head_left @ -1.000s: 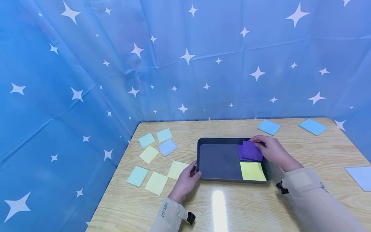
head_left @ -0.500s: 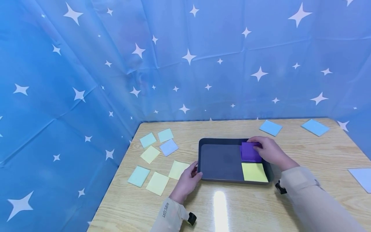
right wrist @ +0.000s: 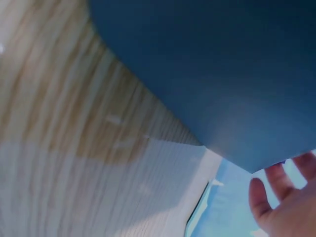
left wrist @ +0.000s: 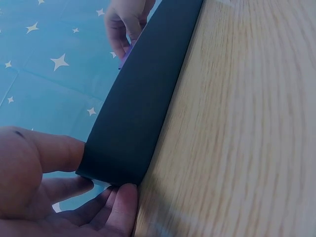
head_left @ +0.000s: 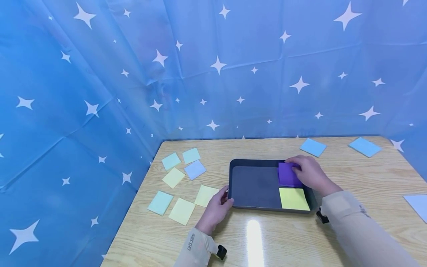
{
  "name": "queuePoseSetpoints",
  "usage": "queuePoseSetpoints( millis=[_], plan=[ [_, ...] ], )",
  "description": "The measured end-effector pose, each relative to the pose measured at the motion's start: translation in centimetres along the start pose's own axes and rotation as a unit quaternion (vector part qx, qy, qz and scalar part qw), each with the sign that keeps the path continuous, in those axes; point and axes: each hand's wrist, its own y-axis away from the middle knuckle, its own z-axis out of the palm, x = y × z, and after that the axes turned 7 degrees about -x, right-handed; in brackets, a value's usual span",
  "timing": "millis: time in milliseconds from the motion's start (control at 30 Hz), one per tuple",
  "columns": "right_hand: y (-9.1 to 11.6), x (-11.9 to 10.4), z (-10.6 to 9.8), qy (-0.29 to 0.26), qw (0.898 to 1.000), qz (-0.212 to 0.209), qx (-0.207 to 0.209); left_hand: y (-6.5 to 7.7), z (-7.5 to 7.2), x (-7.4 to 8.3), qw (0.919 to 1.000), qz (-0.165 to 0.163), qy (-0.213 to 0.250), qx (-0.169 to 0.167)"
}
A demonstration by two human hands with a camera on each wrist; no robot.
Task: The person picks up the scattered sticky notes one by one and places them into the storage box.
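Observation:
At the far right corner of a dark tray (head_left: 256, 187), my right hand (head_left: 311, 174) pinches a purple sticky note (head_left: 287, 175), its thumb on top and fingers at the back edge. The purple notes there lie nearly flush. Just in front of them, a yellow sticky note (head_left: 294, 199) lies flat in the near right corner. My left hand (head_left: 216, 209) holds the tray's left end; the left wrist view has its fingers around the corner of the tray wall (left wrist: 133, 103). Tray wall (right wrist: 212, 84) hides most of the right hand's work in the right wrist view.
Left of the tray lie several loose notes: mint (head_left: 160, 203), pale yellow (head_left: 182, 211) and lavender (head_left: 195, 170). Two blue notes (head_left: 313, 147) are at the table's back right. A pale sheet (head_left: 417, 205) sits at the right edge. A starry blue curtain (head_left: 213, 92) stands behind.
My right hand has shifted the upper purple note slightly, bringing it into line with the one beneath. The left hand keeps its hold on the tray.

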Motion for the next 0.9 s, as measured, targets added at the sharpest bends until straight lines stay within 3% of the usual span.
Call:
queuePoseSetpoints(
  millis=[167, 333, 900],
  plan=[
    [0.2, 0.0, 0.2, 0.047, 0.999, 0.008, -0.008, 0.0, -0.1, 0.0, 1.0000, 0.002, 0.000, -0.001],
    [0.5, 0.1, 0.5, 0.061, 0.998, 0.018, -0.018, 0.0, -0.1, -0.1, 1.0000, 0.003, 0.005, -0.004],
    [1.2, 0.5, 0.3, 0.007, 1.000, 0.010, -0.008, 0.2, -0.1, 0.2, 0.9999, -0.001, 0.011, -0.003]
  ],
)
